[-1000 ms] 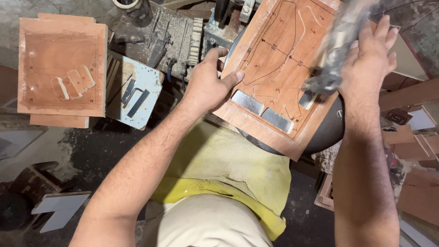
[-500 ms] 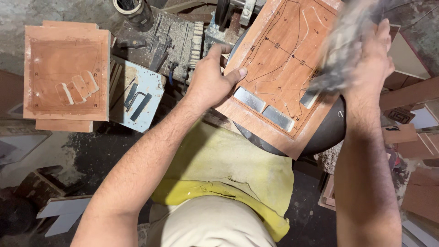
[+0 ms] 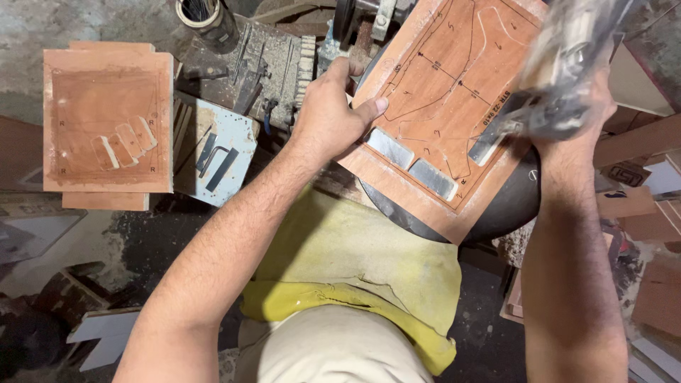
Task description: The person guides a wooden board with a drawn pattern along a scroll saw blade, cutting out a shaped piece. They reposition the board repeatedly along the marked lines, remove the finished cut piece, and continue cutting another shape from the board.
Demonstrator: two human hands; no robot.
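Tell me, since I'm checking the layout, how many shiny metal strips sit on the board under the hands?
2: both metal strips lie side by side near the board's near edge, one by the left hand's thumb, the other just right. More may be hidden.

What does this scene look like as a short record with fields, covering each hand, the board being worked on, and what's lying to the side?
left hand: left hand lies flat on the left edge of the wooden board, thumb on its face
right hand: right hand grips a motion-blurred metal tool over the board's right side
board: reddish, with drawn outlines and two rectangular metal plates; tilted on a dark round base
to the side: second wooden board and a light blue plate
lap: yellow cloth
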